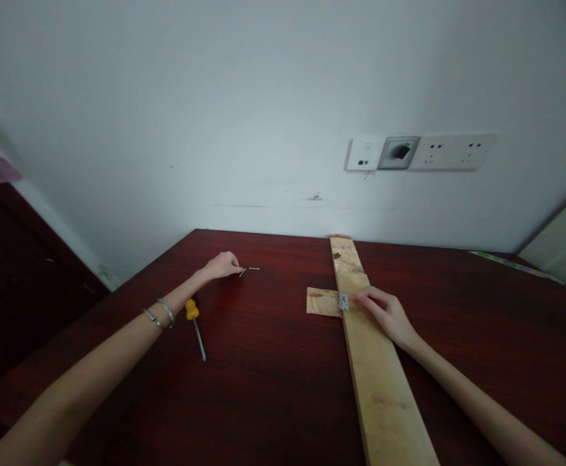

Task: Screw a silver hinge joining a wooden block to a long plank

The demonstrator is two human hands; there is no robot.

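The tabletop (273, 382) filling the lower frame is dark red-brown with darker streaks, the plank (375, 366) right of centre pale yellow with brown blotches, the small board (320, 302) at mid-frame tan with brown streaks, the hinge (344, 301) silver-grey, and the screwdriver (196, 323) at centre-left yellow-handled.

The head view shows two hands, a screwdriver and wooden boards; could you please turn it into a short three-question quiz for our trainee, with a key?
1. True or false: the screwdriver lies on the long board.
2. Which metal part sits where the small wood piece meets that board? a) padlock b) hinge c) hook
3. Fill in: the thin metal pieces are nearest the ____ hand.

Key:
1. False; it lies on the tabletop.
2. b
3. left; the left hand has its fingertips beside them.
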